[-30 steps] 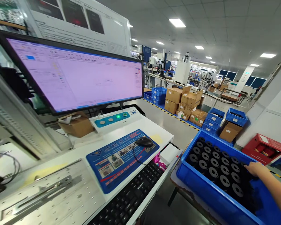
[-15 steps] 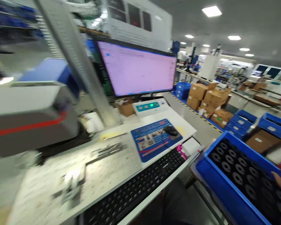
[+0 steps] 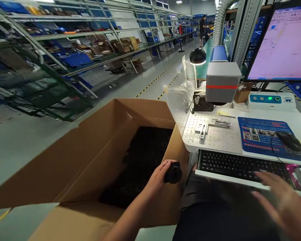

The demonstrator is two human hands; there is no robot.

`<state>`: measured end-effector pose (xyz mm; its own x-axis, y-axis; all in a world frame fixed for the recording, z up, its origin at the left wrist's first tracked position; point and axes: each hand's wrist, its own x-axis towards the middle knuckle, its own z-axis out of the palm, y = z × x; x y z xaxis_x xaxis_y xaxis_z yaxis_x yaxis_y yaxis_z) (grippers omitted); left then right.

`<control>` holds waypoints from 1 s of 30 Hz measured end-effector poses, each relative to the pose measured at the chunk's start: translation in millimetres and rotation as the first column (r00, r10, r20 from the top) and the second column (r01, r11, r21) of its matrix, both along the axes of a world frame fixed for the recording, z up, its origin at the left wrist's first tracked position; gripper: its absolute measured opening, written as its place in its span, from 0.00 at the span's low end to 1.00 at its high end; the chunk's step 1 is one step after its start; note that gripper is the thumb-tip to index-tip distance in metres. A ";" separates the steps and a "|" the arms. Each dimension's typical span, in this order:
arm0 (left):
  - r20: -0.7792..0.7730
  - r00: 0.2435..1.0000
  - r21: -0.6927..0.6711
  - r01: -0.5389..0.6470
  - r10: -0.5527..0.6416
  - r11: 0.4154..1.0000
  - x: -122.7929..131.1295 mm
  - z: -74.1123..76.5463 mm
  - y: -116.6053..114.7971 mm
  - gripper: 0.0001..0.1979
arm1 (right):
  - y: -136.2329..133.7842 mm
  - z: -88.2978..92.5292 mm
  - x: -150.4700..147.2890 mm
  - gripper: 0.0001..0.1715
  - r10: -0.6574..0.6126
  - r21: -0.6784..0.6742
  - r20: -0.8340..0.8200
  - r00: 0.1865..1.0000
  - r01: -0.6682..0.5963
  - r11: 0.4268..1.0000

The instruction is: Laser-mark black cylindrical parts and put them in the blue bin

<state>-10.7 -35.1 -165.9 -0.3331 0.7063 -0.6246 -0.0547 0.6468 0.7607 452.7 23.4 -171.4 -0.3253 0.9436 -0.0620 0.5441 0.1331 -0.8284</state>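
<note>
The left hand (image 3: 158,176) is gripping a black part (image 3: 173,172) at the edge of the big box (image 3: 90,147). The right hand (image 3: 282,204) is hanging open and blurry, just below the keyboard (image 3: 240,165).

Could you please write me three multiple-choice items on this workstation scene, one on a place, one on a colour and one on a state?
1. Where is the black part held?
A. over the cardboard box
B. on the keyboard
C. under the monitor

2. What colour is the mouse pad?
A. red
B. blue
C. green

3. How is the right hand?
A. fist round a tool
B. open, empty
C. on the mouse

A: the left hand grips it above the cardboard box.
B: its surface is blue.
B: fingers spread, blurred, holding nothing.
</note>
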 end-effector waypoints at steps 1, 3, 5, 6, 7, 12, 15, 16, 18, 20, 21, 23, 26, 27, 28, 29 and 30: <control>0.078 0.997 0.019 0.018 -0.020 1.000 15.3 -1.7 2.8 0.40 | 1.4 7.1 -29.8 0.36 0.114 0.119 0.094 0.989 -0.125 0.985; 0.203 0.979 0.037 0.005 -0.012 0.999 44.1 -4.1 4.3 0.41 | 1.2 15.6 -88.5 0.36 0.280 0.177 0.160 0.947 -0.307 0.935; 0.261 0.963 0.071 -0.089 0.068 0.993 69.0 -5.5 0.4 0.39 | -3.3 16.8 -137.6 0.37 0.352 -0.043 -0.010 0.936 -0.352 0.935; 0.229 0.968 0.124 -0.130 0.099 0.984 79.9 -6.0 -2.8 0.36 | -6.9 15.2 -156.3 0.40 0.298 -0.201 -0.122 0.947 -0.318 0.927; 0.158 0.982 0.211 -0.132 0.100 0.969 89.9 -6.4 -6.2 0.34 | -10.8 12.6 -170.7 0.42 0.215 -0.362 -0.217 0.952 -0.283 0.888; -0.384 0.921 0.602 0.197 0.064 0.774 124.5 -11.2 -15.1 0.18 | -20.1 -6.1 -197.3 0.48 -0.284 -0.757 -0.471 0.836 -0.217 0.616; -0.362 0.930 0.704 0.227 0.065 0.673 132.0 -16.4 -12.5 0.20 | -15.0 -9.6 -200.9 0.45 -0.343 -0.768 -0.418 0.841 -0.125 0.628; -0.344 0.937 0.719 0.224 0.057 0.657 132.0 -17.2 -11.1 0.21 | -12.5 -9.1 -202.1 0.44 -0.342 -0.756 -0.408 0.847 -0.103 0.647; -0.337 0.941 0.727 0.250 0.016 0.640 126.0 -16.1 -8.0 0.24 | -6.1 -7.5 -203.2 0.43 -0.330 -0.726 -0.400 0.855 -0.075 0.684; -0.382 0.922 0.703 0.333 -0.062 0.628 108.5 -12.5 -4.9 0.28 | 5.0 -8.4 -200.6 0.42 -0.294 -0.677 -0.394 0.871 -0.058 0.734; -0.452 0.884 0.650 0.421 -0.123 0.633 94.7 -11.4 -3.6 0.30 | 13.5 -10.7 -197.2 0.42 -0.271 -0.640 -0.379 0.885 -0.039 0.768; -0.564 0.822 0.603 0.476 -0.080 0.640 58.4 -15.2 -3.1 0.25 | 37.7 -20.0 -185.5 0.41 -0.234 -0.515 -0.312 0.921 0.043 0.856; -0.805 0.593 0.310 0.434 -0.009 0.846 -0.8 -41.6 -12.8 0.20 | 87.8 -42.2 -161.5 0.41 -0.244 -0.221 -0.172 0.954 0.204 0.954; -0.847 0.527 0.177 0.417 -0.079 0.891 -16.1 -54.2 -19.4 0.27 | 105.7 -50.3 -154.7 0.43 -0.270 -0.156 -0.146 0.952 0.247 0.956; -0.862 0.476 0.040 0.408 -0.175 0.912 -27.6 -66.8 -27.1 0.33 | 123.1 -58.1 -149.8 0.46 -0.295 -0.108 -0.104 0.950 0.284 0.953; -0.887 0.391 -0.053 0.439 -0.244 0.897 -34.9 -78.2 -35.1 0.37 | 139.1 -65.4 -147.6 0.48 -0.312 -0.081 -0.057 0.948 0.307 0.948; -0.928 0.229 -0.160 0.469 -0.295 0.868 -38.2 -87.6 -42.4 0.41 | 153.5 -72.1 -148.0 0.48 -0.321 -0.074 -0.006 0.947 0.320 0.945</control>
